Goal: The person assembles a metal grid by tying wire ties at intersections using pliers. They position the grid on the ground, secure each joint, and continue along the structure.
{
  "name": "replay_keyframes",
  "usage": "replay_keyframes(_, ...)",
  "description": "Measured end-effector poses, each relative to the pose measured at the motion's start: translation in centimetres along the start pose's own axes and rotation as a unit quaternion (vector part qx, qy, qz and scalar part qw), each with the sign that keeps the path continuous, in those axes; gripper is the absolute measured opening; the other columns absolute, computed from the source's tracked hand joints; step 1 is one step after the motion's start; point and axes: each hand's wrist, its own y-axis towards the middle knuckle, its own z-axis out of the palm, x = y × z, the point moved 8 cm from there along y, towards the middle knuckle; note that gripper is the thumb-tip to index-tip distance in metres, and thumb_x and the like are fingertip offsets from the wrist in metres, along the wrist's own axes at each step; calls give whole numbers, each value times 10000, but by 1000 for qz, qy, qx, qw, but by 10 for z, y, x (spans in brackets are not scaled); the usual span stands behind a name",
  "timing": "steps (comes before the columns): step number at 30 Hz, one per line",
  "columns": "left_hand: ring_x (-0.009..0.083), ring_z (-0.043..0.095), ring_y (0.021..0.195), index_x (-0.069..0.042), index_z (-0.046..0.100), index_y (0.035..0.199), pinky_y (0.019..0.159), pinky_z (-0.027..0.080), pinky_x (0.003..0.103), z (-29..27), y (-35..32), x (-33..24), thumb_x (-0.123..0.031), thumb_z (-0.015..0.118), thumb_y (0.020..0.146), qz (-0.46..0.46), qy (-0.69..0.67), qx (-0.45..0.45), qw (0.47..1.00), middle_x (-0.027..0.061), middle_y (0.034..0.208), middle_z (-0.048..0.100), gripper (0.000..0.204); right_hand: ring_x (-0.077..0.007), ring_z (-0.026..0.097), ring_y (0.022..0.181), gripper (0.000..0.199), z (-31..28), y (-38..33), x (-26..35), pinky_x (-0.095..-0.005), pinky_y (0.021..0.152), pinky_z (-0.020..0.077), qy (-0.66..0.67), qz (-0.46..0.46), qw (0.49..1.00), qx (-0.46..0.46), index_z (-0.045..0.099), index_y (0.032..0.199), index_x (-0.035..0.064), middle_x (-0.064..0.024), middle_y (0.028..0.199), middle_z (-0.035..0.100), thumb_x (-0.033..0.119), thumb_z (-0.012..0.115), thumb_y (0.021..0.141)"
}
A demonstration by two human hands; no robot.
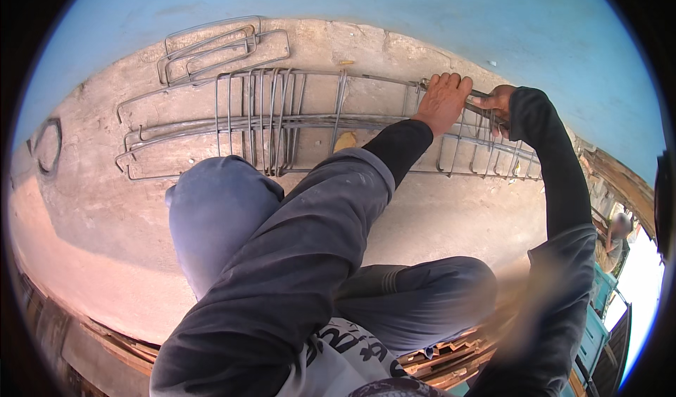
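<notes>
Left hand (443, 103) has its fingers curled down over the far bar of the rebar cage (317, 120); right hand (501, 108) bent at that bar just beside it, its hold hard to tell; cage stretches near the concrete slab's (451, 228) far edge, loose stirrups (211, 45) toward the far-left corner.

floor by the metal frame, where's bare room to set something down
Bare floor lies between the metal frame, left sleeve, right sleeve and right knee; another patch lies left of the left knee, below the frame's left end. Crowded: the bunched rings, the loose rings beyond, and around the left hand and right hand.
</notes>
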Motion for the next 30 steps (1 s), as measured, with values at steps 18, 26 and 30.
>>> replay_keyframes(18, 438, 585, 939, -28, 466, 995, 771, 461, 499, 0, 25, 29, -51, 617, 855, -20, -157, 133, 978, 210, 955, 608, 207, -280, 445, 1321, 616, 9, -62, 37, -388, 1108, 369, -474, -127, 768, -411, 469, 1364, 37, -126, 1352, 519, 130, 682, 793)
replay_keyframes(26, 339, 564, 1081, -68, 520, 1170, 980, 349, 494, -9, 10, 34, -106, 703, 794, -59, -158, -19, 985, 164, 1062, 612, 420, -324, 699, 795, 397, -15, -13, 28, -441, 667, 546, -402, -88, 814, -409, 704, 942, 46, -181, 845, 697, 425, 713, 825)
replay_keyframes(30, 346, 492, 1178, -30, 453, 1337, 1005, 332, 484, -15, -7, -2, -124, 735, 765, -28, -97, -151, 983, 174, 1151, 577, 644, -263, 665, 640, 523, -34, 13, 0, -396, 607, 510, -271, 13, 915, -299, 700, 761, 18, -158, 739, 688, 536, 755, 809)
